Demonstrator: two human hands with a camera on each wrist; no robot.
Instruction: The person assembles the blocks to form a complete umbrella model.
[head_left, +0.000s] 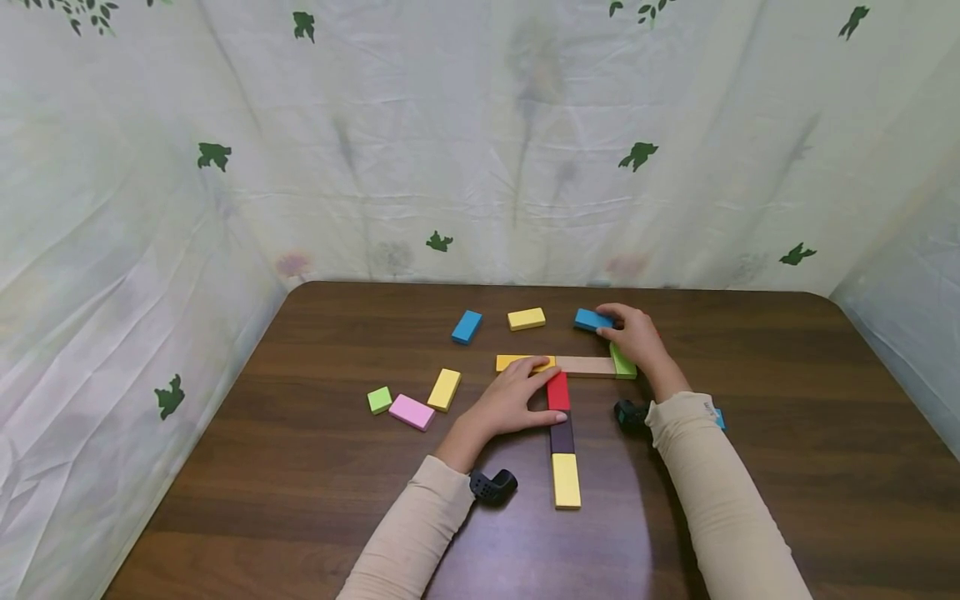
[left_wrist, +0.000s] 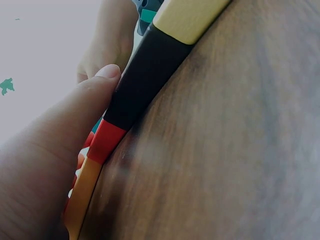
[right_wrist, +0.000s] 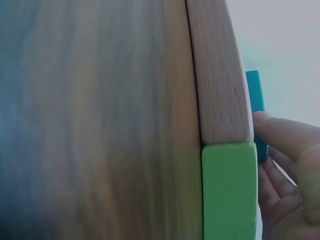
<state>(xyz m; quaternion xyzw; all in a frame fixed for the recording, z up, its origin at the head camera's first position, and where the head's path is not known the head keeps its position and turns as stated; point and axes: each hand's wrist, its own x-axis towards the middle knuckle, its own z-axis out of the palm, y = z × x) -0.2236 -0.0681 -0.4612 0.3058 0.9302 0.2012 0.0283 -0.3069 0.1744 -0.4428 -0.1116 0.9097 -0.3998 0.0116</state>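
My right hand (head_left: 636, 337) pinches a blue block (head_left: 592, 320) between thumb and fingers, beyond the row of blocks. The right wrist view shows the thumb on this blue block (right_wrist: 256, 105). Left of it, my left hand (head_left: 512, 402) rests over the row with extended fingers. Its fingertips lie at an orange-yellow block (head_left: 510, 363) and a red block (head_left: 558, 392), its thumb at a black block (left_wrist: 150, 75). A pale yellow block (head_left: 566, 481) ends the column nearest me. A bare-wood block (head_left: 587, 367) and a green block (head_left: 622, 362) continue the row rightward.
Loose on the brown table (head_left: 300, 500) lie a blue block (head_left: 467, 327) and a yellow block (head_left: 527, 318) at the back. To the left are a yellow block (head_left: 444, 390), a pink block (head_left: 412, 412) and a small green block (head_left: 379, 400). Another blue block (head_left: 720, 418) shows partly behind the right sleeve.
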